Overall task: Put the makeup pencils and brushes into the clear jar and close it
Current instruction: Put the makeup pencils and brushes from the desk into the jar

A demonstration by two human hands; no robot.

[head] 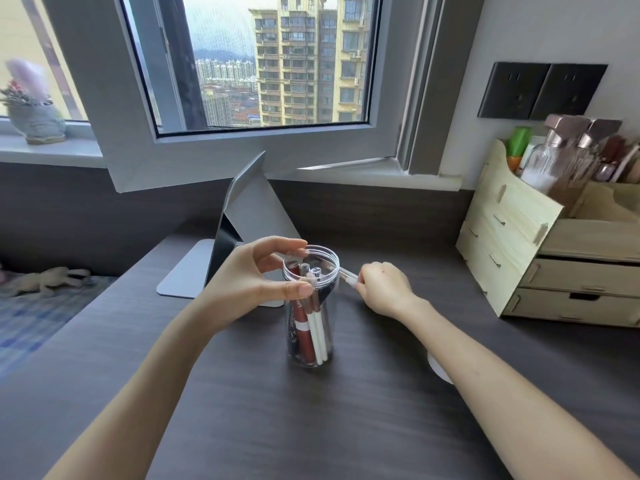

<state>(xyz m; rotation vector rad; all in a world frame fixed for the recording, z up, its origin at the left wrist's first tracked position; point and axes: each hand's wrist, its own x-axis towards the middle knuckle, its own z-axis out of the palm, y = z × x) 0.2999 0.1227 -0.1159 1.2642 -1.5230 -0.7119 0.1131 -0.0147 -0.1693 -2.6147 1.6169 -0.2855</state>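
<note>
The clear jar (309,355) stands upright and uncapped in the middle of the dark desk. Inside it lean several makeup pencils: red-brown ones (302,327) and white ones (318,332). My left hand (254,278) curls around the jar's rim, thumb in front and fingers over the back edge. My right hand (382,289) is just right of the rim and pinches a white pencil (348,276), whose tip points into the jar's mouth. A white round lid (440,370) lies on the desk, mostly hidden under my right forearm.
A grey folding mirror stand (239,230) sits right behind the jar. A wooden drawer organiser (540,251) with bottles fills the right side. The desk's left edge (114,299) drops to a bed with a soft toy. An open window frame overhangs the back.
</note>
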